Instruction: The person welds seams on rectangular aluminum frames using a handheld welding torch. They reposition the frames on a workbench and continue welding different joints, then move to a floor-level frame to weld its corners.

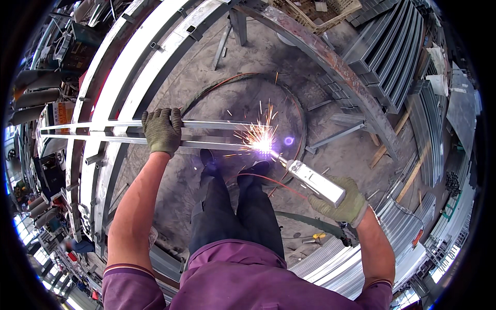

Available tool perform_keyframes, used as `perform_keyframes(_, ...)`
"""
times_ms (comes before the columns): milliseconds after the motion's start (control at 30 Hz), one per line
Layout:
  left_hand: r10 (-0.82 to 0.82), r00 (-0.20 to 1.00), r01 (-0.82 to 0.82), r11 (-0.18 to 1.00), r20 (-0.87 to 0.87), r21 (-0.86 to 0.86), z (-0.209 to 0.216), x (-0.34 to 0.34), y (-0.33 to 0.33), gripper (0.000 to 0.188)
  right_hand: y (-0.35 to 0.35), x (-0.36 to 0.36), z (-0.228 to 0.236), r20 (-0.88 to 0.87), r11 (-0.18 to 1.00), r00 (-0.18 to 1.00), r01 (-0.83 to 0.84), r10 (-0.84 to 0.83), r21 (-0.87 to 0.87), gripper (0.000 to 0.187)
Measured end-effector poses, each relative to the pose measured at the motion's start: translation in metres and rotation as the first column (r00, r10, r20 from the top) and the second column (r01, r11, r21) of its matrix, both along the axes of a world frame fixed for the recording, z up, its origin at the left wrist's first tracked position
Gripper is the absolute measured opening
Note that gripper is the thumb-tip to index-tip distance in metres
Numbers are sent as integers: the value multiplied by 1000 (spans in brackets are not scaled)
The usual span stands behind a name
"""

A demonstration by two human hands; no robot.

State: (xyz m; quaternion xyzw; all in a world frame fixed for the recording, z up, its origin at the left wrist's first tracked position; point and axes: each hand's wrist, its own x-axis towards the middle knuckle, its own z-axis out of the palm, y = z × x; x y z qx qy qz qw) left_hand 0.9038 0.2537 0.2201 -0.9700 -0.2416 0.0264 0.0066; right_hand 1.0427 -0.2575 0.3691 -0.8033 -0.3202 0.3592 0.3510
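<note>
My left hand (162, 131), in an olive knit glove, grips two slim metal bars (212, 145) that run side by side across curved steel beams. In my gloved right hand (341, 199) is a white handheld welding torch (316, 182). Its nozzle points up and left at the right-hand ends of the bars. Bright white-violet light and orange sparks (260, 138) burst there, and the glare hides the joint itself. A thin orange-red line (274, 181) runs near the torch.
Curved steel beams (155, 62) stand at left. A rusty curved beam (330, 62) arcs along the right. Stacked metal channels (382, 62) lie beyond it. A dark hose (302, 111) loops over the floor. Long metal profiles (382, 243) lie at lower right, near wooden strips (413, 175).
</note>
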Motion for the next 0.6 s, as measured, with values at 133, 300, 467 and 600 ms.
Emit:
perform_keyframes(133, 0, 1000, 0, 1000, 13, 0, 0, 0, 0, 30, 1, 1, 3, 12, 1000, 1000, -8, 8, 5, 36)
perform_keyframes(300, 7, 999, -6, 1000, 45, -9, 3, 2, -3, 32, 1, -3, 6, -23, 999, 999, 32, -33, -20, 37)
perform_keyframes(467, 7, 997, -5, 1000, 73, -25, 9, 4, -6, 36, 0, -2, 16, -98, 988, 994, 36, -51, -150, 43)
perform_keyframes(600, 5, 996, -4, 1000, 88, -13, 6, 4, -5, 37, -1, -3, 17, -121, 978, 991, 35, -61, -206, 44)
